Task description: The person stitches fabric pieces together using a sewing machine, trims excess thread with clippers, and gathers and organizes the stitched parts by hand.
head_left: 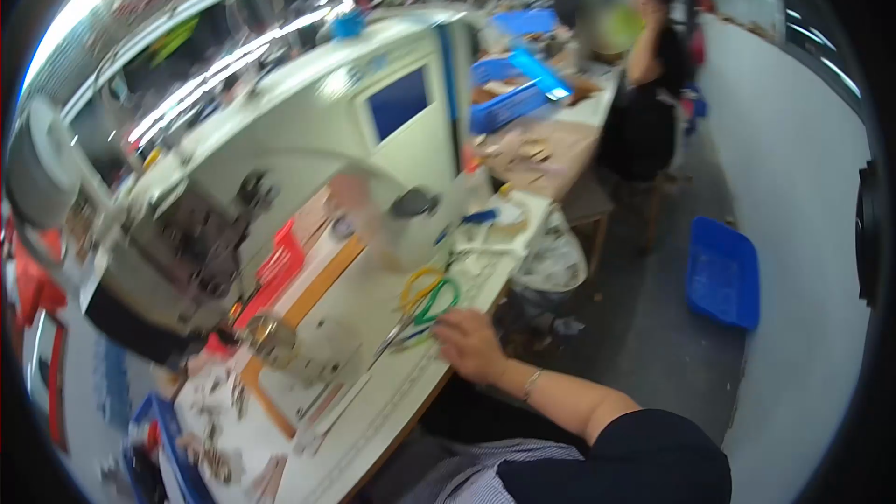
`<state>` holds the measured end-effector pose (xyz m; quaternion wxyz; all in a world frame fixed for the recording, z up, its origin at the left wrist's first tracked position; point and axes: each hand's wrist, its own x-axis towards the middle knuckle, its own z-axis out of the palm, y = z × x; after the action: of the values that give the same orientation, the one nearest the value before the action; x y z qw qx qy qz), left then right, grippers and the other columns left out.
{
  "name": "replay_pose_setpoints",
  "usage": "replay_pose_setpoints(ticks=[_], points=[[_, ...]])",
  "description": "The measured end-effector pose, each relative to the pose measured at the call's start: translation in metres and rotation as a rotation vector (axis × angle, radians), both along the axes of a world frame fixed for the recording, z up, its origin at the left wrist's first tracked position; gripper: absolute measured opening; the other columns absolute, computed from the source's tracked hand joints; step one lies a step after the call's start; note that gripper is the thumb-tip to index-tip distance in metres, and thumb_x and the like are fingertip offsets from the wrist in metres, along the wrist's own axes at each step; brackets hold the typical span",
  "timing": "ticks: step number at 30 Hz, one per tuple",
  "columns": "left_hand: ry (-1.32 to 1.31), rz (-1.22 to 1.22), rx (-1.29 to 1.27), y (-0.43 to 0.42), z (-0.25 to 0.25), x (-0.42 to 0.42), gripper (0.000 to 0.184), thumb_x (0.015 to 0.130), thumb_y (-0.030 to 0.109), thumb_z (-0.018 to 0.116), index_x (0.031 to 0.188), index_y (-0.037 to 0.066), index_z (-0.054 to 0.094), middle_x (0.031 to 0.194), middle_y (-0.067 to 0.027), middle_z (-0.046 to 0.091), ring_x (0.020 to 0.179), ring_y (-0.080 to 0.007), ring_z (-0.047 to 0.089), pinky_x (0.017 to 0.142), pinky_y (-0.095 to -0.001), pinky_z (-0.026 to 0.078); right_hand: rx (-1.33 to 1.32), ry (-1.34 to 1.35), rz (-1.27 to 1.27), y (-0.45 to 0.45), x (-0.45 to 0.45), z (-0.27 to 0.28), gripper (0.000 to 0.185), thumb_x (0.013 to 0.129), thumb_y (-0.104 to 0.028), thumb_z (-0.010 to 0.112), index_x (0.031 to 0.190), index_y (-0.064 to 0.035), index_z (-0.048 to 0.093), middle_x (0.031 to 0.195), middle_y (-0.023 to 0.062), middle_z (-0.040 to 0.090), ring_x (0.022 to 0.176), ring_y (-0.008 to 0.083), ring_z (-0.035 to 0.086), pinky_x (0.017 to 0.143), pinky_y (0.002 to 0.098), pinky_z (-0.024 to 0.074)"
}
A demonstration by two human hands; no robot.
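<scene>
My right hand [469,345] is over the front edge of the white sewing-machine table, its bent fingers toward the table top. The fingertips are blurred, and I cannot tell whether they hold anything. Right beside them lie scissors with green handles [437,302], blades toward the machine. Yellow handles [418,291] overlap the green ones. A thin blue tool, perhaps a pen [413,336], lies close to the fingers. My left hand is out of view.
A sewing machine [201,252] stands at left, with a red plastic holder [280,266] behind it. A blue basket [509,93] sits on a further table, near a seated person [649,84]. A plastic bag [555,257] hangs at the table's end; a blue bin [723,273] leans by the wall.
</scene>
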<state>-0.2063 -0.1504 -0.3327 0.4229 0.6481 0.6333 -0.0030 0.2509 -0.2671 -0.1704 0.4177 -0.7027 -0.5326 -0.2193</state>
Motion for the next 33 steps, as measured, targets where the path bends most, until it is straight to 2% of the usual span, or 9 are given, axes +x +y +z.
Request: replay_pose_setpoints(ticks=[3, 6, 8, 12, 15, 20, 27, 30, 33], points=[[0.119, 0.163, -0.149, -0.044, -0.020, -0.082, 0.053, 0.066, 0.033, 0.077, 0.105, 0.003, 0.060, 0.082, -0.0133, 0.065, 0.067, -0.0216, 0.063, 0.059, -0.0376, 0.051, 0.039, 0.079, -0.109, 0.006, -0.025, 0.012, 0.040, 0.072, -0.014, 0.066, 0.110, -0.0047, 0.057, 0.122, 0.0194, 0.050, 0.112, 0.0372, 0.047, 0.096, 0.0496, 0.0338], [0.232, 0.300, -0.250, -0.096, -0.002, -0.130, 0.054, 0.064, 0.035, 0.078, 0.105, 0.003, 0.061, 0.081, -0.0134, 0.066, 0.067, -0.0209, 0.063, 0.059, -0.0374, 0.051, 0.128, -0.079, 0.135, 0.011, -0.067, 0.022, 0.034, 0.073, -0.013, 0.068, 0.106, -0.0058, 0.059, 0.114, 0.0149, 0.055, 0.108, 0.0374, 0.051, 0.095, 0.0500, 0.0357], [0.309, 0.368, -0.314, -0.126, 0.047, -0.117, 0.051, 0.062, 0.035, 0.079, 0.097, 0.001, 0.065, 0.078, -0.0139, 0.066, 0.066, -0.0230, 0.064, 0.060, -0.0368, 0.052, 0.109, 0.001, 0.571, 0.018, -0.107, 0.010, 0.026, 0.074, -0.012, 0.068, 0.099, -0.0060, 0.062, 0.109, 0.0118, 0.057, 0.106, 0.0347, 0.053, 0.092, 0.0475, 0.0405], [0.290, 0.641, -0.302, -0.214, 0.029, -0.107, 0.052, 0.058, 0.034, 0.080, 0.093, -0.003, 0.065, 0.087, -0.0146, 0.067, 0.073, -0.0251, 0.065, 0.065, -0.0371, 0.052, -0.057, -0.062, 1.352, 0.052, -0.185, 0.026, 0.022, 0.074, -0.014, 0.067, 0.094, -0.0058, 0.062, 0.111, 0.0099, 0.057, 0.110, 0.0281, 0.053, 0.093, 0.0423, 0.0425], [0.315, 0.561, -0.399, -0.313, -0.043, -0.090, 0.061, 0.061, 0.029, 0.078, 0.111, -0.002, 0.059, 0.100, -0.0136, 0.065, 0.089, -0.0263, 0.063, 0.073, -0.0382, 0.051, -0.126, -0.214, 1.473, 0.075, -0.224, 0.038, 0.025, 0.078, -0.019, 0.061, 0.099, -0.0057, 0.063, 0.118, 0.0097, 0.054, 0.117, 0.0287, 0.048, 0.097, 0.0421, 0.0409], [-0.028, 1.345, -0.473, -0.441, -0.066, 0.005, 0.064, 0.065, 0.030, 0.077, 0.118, 0.001, 0.056, 0.106, -0.0125, 0.063, 0.093, -0.0255, 0.061, 0.075, -0.0365, 0.050, -0.003, -0.837, 1.209, 0.091, -0.232, 0.008, 0.031, 0.084, -0.023, 0.049, 0.109, -0.0088, 0.061, 0.130, 0.0082, 0.048, 0.123, 0.0312, 0.045, 0.099, 0.0436, 0.0380], [-0.225, 1.833, 0.029, -0.472, -0.079, 0.056, 0.068, 0.069, 0.032, 0.075, 0.127, 0.005, 0.051, 0.114, -0.0111, 0.061, 0.099, -0.0243, 0.059, 0.079, -0.0341, 0.049, -0.197, -0.670, 1.291, 0.087, -0.231, 0.011, 0.031, 0.083, -0.022, 0.053, 0.108, -0.0068, 0.062, 0.136, 0.0103, 0.044, 0.126, 0.0357, 0.042, 0.101, 0.0503, 0.0355], [0.230, 1.555, 0.171, -0.423, 0.033, 0.052, 0.064, 0.070, 0.039, 0.074, 0.123, 0.008, 0.054, 0.121, -0.0150, 0.058, 0.107, -0.0289, 0.059, 0.088, -0.0352, 0.046, -0.282, -0.530, 1.356, 0.086, -0.232, 0.008, 0.034, 0.075, -0.020, 0.065, 0.106, -0.0071, 0.063, 0.137, 0.0108, 0.044, 0.129, 0.0367, 0.037, 0.103, 0.0512, 0.0320], [0.255, 1.716, 0.675, -0.428, 0.063, 0.039, 0.060, 0.066, 0.017, 0.076, 0.120, 0.002, 0.054, 0.115, -0.0111, 0.061, 0.100, -0.0244, 0.061, 0.085, -0.0347, 0.047, -0.306, -0.441, 1.394, 0.081, -0.233, 0.022, 0.036, 0.070, -0.019, 0.071, 0.104, -0.0080, 0.063, 0.137, 0.0113, 0.044, 0.129, 0.0370, 0.036, 0.105, 0.0511, 0.0289]])
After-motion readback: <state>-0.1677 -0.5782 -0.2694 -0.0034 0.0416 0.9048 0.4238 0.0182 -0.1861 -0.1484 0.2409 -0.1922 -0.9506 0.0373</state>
